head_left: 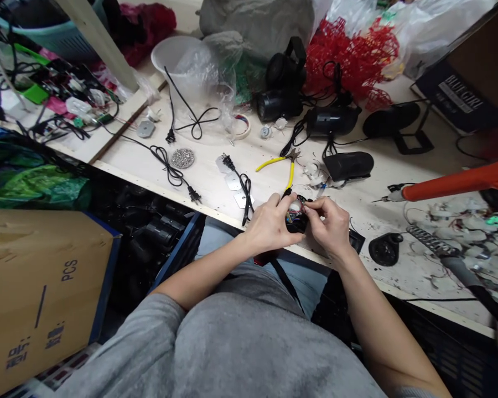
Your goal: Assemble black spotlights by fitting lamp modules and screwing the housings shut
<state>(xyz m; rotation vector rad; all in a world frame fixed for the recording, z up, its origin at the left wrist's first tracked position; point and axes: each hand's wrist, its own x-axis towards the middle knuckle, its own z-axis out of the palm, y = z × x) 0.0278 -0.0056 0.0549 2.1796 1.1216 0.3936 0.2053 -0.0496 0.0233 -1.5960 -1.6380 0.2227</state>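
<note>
At the table's front edge my left hand (274,224) curls its fingers and thumb around a black housing with wires inside (296,220). My right hand (327,224) pinches at a small dark part (302,199) at the housing's top rim; the fingers cover much of it, and its kind is unclear. Yellow-handled pliers (291,166) lie open just beyond my hands. A coiled black cord with a plug (245,190) rests beside my left hand, over thin metal plates (233,181). Past my right hand is a black lamp housing (348,165).
An orange electric screwdriver (456,182) points in from the right, above a pile of small white parts (460,226). A soldering iron (452,260) lies near a black round cover (385,249). Several black lamps (332,120) and a clear bucket (182,72) stand behind. A cardboard box (45,287) is at left.
</note>
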